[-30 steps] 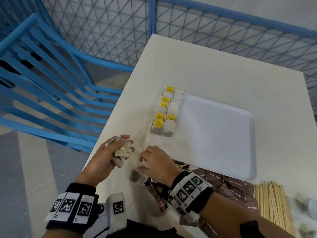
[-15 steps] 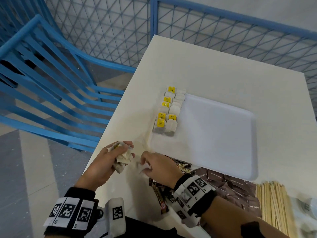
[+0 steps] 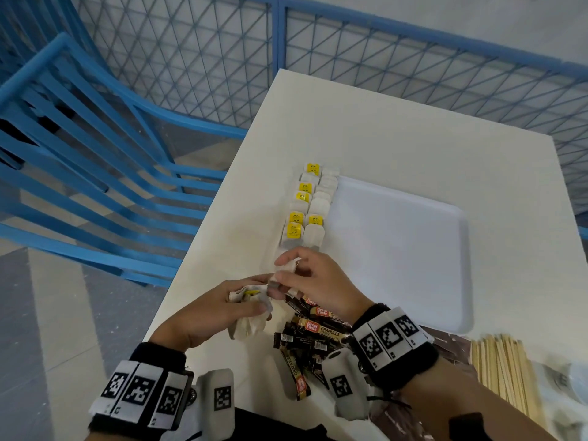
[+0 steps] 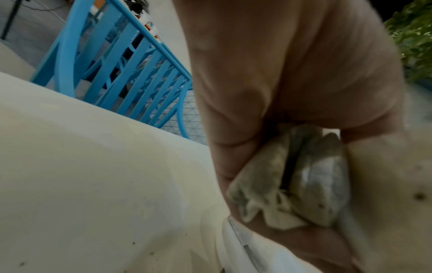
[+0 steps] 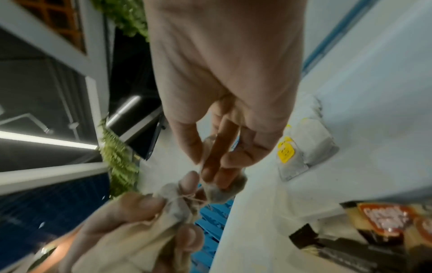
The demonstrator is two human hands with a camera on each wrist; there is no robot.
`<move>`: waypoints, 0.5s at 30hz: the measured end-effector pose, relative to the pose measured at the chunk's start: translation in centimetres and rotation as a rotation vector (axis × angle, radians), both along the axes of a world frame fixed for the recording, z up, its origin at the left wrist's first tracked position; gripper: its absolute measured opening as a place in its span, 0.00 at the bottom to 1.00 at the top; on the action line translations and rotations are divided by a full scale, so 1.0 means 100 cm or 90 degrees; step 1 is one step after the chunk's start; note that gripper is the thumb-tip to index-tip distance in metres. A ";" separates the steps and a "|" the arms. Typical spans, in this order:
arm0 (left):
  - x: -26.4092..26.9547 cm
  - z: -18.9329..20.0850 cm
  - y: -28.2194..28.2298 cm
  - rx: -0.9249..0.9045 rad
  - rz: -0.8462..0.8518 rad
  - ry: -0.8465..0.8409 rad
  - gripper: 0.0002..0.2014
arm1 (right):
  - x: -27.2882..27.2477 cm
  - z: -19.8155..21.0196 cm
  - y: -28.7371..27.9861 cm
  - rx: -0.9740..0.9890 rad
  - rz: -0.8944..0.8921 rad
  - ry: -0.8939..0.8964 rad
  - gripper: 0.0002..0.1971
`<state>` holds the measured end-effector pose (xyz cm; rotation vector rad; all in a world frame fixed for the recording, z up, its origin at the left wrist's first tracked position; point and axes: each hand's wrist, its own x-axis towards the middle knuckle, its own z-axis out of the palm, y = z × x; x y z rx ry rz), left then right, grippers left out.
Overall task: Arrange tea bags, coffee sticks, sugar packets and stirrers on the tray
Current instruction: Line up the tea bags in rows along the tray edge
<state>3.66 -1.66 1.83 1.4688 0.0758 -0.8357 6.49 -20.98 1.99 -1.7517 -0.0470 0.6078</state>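
— Since a second ago the right hand (image 3: 313,281) has come up off the worktop (image 3: 397,128) and moved left to meet the left hand (image 3: 219,313); earlier the two were apart.

— Starting at the left, what does the left hand have?

— A crumpled bunch of tea bags (image 3: 249,316), with the fingers (image 3: 254,308) curled round it. The left wrist view shows the bags (image 4: 292,175) wedged in the palm.

— And next to it?

— The right hand, fingers pinched on a single tea bag (image 3: 288,268) at the top of the bunch. In the right wrist view that bag (image 5: 219,192) hangs just under the fingertips (image 5: 211,173), and a string (image 5: 184,198) runs from it back into the bunch. So I judge it is not yet free.

— Where does it have to go?

— Ahead and slightly right. The rows of laid tea bags (image 3: 307,211) run away from the person along the left edge of the tray (image 3: 413,297), and the nearest pair lies just beyond the right hand's knuckles. The right hand is plainly the nearer one. The row's long axis points away from the person, so the next bag would fit at the near end.

— Further right?

— Coffee sticks (image 3: 313,342) piled under the right wrist, then brown packets (image 3: 451,342), then the wooden stirrers (image 3: 506,374) at the near right. None of these is on the tray yet.

— Risk?

— The tangled string could drag a second bag out.
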 end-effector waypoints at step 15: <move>0.002 -0.004 0.000 -0.047 0.060 0.000 0.23 | -0.002 -0.020 -0.005 -0.010 0.020 0.054 0.08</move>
